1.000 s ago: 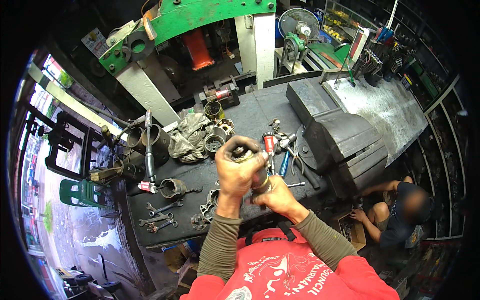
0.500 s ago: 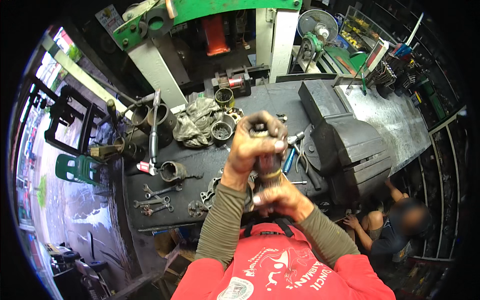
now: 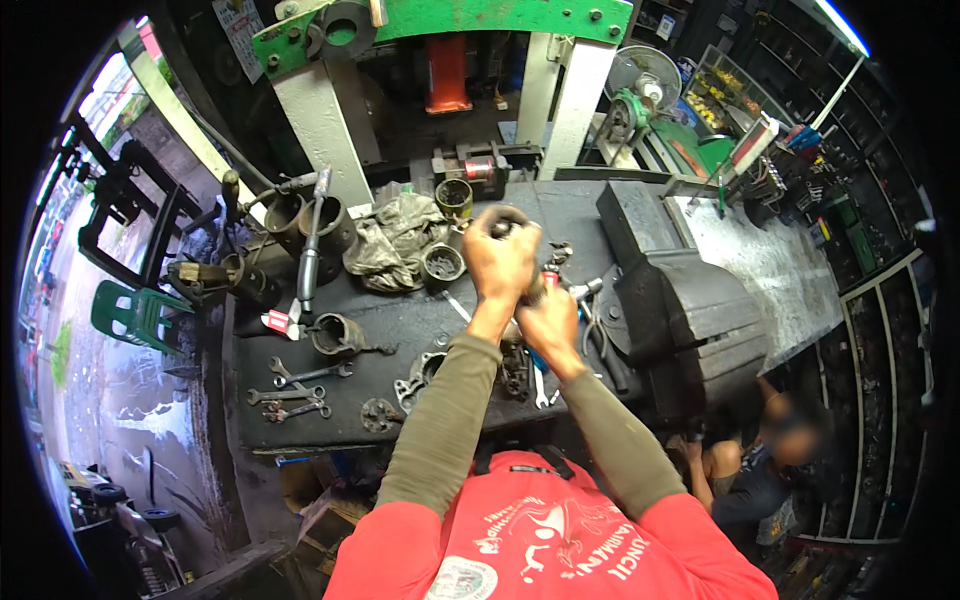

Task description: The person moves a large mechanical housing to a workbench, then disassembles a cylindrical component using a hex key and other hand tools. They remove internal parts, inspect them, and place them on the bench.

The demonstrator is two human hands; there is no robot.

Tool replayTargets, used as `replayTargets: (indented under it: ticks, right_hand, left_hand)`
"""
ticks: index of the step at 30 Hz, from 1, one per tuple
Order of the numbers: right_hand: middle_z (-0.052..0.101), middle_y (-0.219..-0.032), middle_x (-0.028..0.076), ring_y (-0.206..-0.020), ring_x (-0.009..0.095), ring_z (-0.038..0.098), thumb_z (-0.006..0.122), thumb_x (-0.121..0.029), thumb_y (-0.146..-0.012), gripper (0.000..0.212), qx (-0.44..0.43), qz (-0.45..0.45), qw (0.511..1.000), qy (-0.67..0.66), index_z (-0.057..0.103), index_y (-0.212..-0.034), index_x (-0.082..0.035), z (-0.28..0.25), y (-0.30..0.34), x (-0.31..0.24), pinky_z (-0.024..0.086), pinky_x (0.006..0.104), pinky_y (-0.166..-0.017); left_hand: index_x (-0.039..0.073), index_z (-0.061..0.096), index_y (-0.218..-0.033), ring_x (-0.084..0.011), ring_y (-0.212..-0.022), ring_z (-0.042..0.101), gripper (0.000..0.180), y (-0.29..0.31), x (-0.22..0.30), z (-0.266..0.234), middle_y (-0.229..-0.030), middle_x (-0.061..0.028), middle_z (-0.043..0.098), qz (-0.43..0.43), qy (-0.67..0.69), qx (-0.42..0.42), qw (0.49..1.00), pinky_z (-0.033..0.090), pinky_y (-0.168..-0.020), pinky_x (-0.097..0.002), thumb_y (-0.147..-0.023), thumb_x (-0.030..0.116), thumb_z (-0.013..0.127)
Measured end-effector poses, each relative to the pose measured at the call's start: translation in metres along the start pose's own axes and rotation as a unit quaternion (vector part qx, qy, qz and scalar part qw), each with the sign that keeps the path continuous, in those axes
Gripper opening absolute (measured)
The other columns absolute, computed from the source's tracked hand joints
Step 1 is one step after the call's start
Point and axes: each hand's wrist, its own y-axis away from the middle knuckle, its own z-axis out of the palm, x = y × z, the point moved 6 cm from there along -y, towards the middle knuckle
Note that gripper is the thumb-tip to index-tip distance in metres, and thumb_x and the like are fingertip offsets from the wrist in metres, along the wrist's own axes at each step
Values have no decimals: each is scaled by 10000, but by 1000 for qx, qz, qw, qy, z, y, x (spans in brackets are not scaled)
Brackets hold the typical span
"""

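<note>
Over the middle of the workbench (image 3: 300, 420), both my hands are closed round a dark, greasy cylindrical part (image 3: 537, 291). My left hand (image 3: 503, 262) wraps its far end, with a dark round tip showing inside the curled fingers. Nearer to me and a little to the right, my right hand (image 3: 551, 322) grips the same part lower down. My fingers hide most of it, so its exact kind cannot be told. Below my hands, a dark metal assembly (image 3: 514, 372) and a wrench (image 3: 541, 385) lie on the bench, partly hidden by my forearms.
A large bench vise (image 3: 700, 310) stands to the right, with pliers (image 3: 597, 330) beside it. Several wrenches (image 3: 300, 385) lie at left. Behind are a grey rag (image 3: 395, 240), a can of small parts (image 3: 442, 263) and a green press frame (image 3: 450, 15). Another person (image 3: 770, 470) crouches at lower right.
My hands have moved forward, away from my body, with the cylindrical part. My right hand has come up closer to the left. The view has shifted slightly.
</note>
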Motion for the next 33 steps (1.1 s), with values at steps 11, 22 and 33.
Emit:
replayTargets:
  ticks: [11, 22, 33]
  right_hand:
    - [698, -715, 193, -651, 369, 692, 725, -108, -740, 113, 35, -13, 999, 1, 680, -795, -20, 20, 24, -1, 545, 485, -640]
    - [710, -794, 160, -732, 379, 707, 734, -195, -726, 200, 148, -185, 942, 238, 652, -856, -68, 10, -9, -11, 531, 509, -667]
    - [717, -847, 179, -804, 398, 711, 782, -149, -725, 240, 106, -171, 960, 193, 658, -907, -56, -4, 9, -4, 515, 477, -701]
  left_hand:
    - [15, 653, -1087, -128, -784, 612, 431, 27, -21, -26, -927, -32, 672, -78, 61, 70, 993, 530, -724, -289, -739, 30, 906]
    - [17, 678, -962, -168, -723, 675, 238, 2, -25, -24, -827, -58, 711, 7, 62, 154, 986, 553, -640, -311, -762, -76, 766]
    - [3, 645, -961, -201, -703, 685, 231, 15, -22, -31, -849, -83, 692, -58, 278, 170, 944, 572, -653, -325, -772, -117, 704]
